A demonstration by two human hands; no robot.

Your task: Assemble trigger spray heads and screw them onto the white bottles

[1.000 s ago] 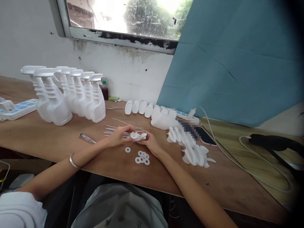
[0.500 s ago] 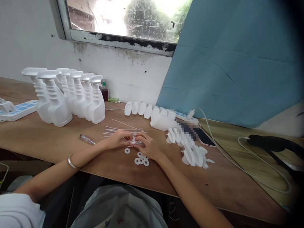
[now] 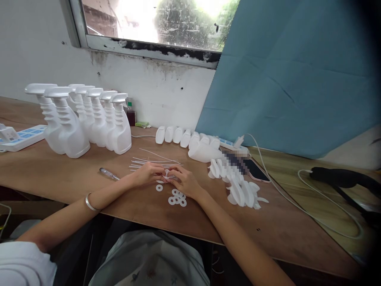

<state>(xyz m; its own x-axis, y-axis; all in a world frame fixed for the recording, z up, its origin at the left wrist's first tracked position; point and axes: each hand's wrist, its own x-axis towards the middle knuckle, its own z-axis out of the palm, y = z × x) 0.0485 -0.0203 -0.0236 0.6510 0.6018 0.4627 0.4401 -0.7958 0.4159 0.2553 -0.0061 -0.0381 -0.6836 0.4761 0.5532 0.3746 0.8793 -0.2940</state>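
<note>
Between both hands, just above the brown tabletop (image 3: 89, 180), is a small white plastic part (image 3: 167, 174), mostly covered by fingers. My left hand (image 3: 149, 174) pinches it from the left, and my right hand (image 3: 185, 181) grips it from the right with curled fingers. Thin white tubes (image 3: 139, 163) lie behind the hands. A single flat white washer (image 3: 156, 188) rests below my left fingers. Several more washers (image 3: 180, 197) are heaped near my right wrist. A clear-handled screwdriver (image 3: 108, 173) lies left of my left hand.
White spray bottles (image 3: 73, 139) stand at the back left beside a power strip (image 3: 25, 140). White trigger-head covers (image 3: 160, 136) line the back, with a white bottle (image 3: 204, 152) lying before them. Curved white pieces (image 3: 238, 190), a phone (image 3: 258, 171) and a cable (image 3: 279, 195) are to the right.
Both hands stay together on the small white part, with only slight finger movement. The whole view has shifted a little; the things on the table lie as before.
</note>
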